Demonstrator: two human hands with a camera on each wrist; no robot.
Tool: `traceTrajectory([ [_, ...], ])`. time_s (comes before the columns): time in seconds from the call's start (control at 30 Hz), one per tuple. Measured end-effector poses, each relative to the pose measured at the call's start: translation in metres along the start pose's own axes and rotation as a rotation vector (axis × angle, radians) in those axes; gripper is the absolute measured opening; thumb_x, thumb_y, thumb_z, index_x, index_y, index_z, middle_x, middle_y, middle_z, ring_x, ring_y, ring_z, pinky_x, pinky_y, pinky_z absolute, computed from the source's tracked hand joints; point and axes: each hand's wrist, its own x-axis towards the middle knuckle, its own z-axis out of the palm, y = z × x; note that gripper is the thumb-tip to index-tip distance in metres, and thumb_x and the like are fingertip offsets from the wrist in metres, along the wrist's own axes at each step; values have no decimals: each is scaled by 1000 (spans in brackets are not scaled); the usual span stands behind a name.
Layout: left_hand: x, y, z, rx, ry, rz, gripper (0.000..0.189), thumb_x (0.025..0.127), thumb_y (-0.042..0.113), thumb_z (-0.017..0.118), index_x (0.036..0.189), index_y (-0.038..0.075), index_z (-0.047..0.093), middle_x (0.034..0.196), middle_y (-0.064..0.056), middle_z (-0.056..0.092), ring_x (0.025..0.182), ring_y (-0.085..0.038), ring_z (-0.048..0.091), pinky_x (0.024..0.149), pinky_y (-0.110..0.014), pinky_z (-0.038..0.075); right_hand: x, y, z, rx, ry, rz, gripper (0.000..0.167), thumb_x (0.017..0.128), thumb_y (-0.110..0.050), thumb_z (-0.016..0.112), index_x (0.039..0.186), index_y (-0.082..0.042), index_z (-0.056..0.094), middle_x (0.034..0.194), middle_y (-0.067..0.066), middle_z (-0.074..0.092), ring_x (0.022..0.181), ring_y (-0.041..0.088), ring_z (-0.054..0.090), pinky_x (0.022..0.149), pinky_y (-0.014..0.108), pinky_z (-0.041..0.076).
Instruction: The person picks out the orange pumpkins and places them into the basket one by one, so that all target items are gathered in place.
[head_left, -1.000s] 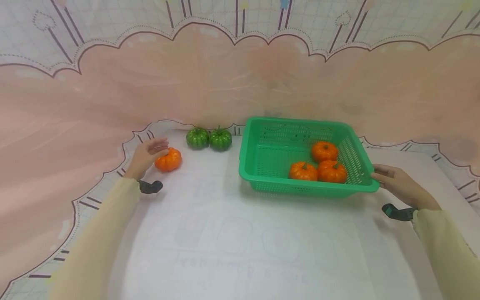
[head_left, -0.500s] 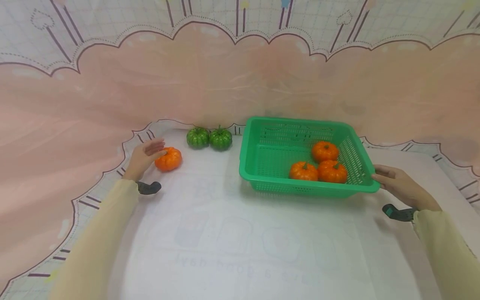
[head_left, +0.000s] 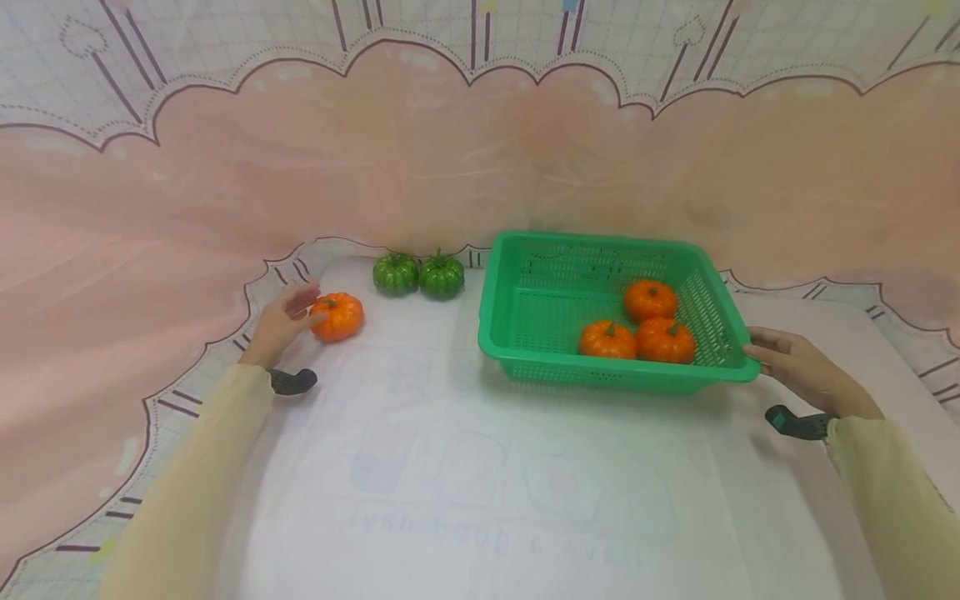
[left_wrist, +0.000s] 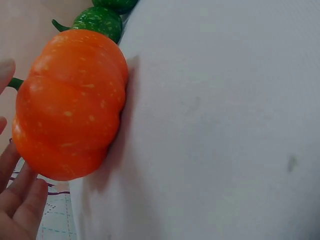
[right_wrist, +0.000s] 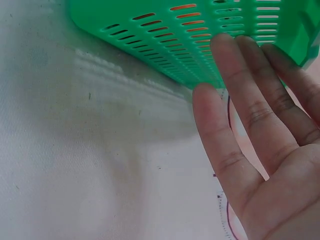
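Note:
In the head view my left hand [head_left: 283, 323] is at the left side of an orange toy pumpkin [head_left: 337, 317] on the white cloth, its thumb overlapping the pumpkin's near side. The left wrist view shows that pumpkin [left_wrist: 72, 107] large, with loosely spread fingers [left_wrist: 30, 205] around its stem side and lower edge. Over on the right, my right hand [head_left: 806, 371] is at the right end of a green plastic basket [head_left: 615, 379]. Its fingers [right_wrist: 255, 107] extend nearly straight against the slotted wall, under the rim. Three orange pumpkins [head_left: 649, 302] lie inside the basket.
Two green toy pumpkins [head_left: 442, 277] sit side by side at the back, between the orange pumpkin and the basket. A patterned pink cloth [head_left: 450, 167] rises behind the white surface [head_left: 450, 467]. Each wrist wears a dark camera band [head_left: 294, 382].
My left hand has shifted slightly left and down, and its thumb has lowered along the orange pumpkin's near side. The right hand, basket and pumpkins stay put.

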Motion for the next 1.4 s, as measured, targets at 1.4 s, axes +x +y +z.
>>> traceTrajectory([
  [1.4,-3,-9,5,1,-161,-93,87,87,15,67,151,7,10,158,-17,12,140,-42,23,114,-53,25,0,-2,-2,7,-10,-7,61,101,-22,43,140,19,19,103,-40,47,95,-22,49,78,3,44],
])
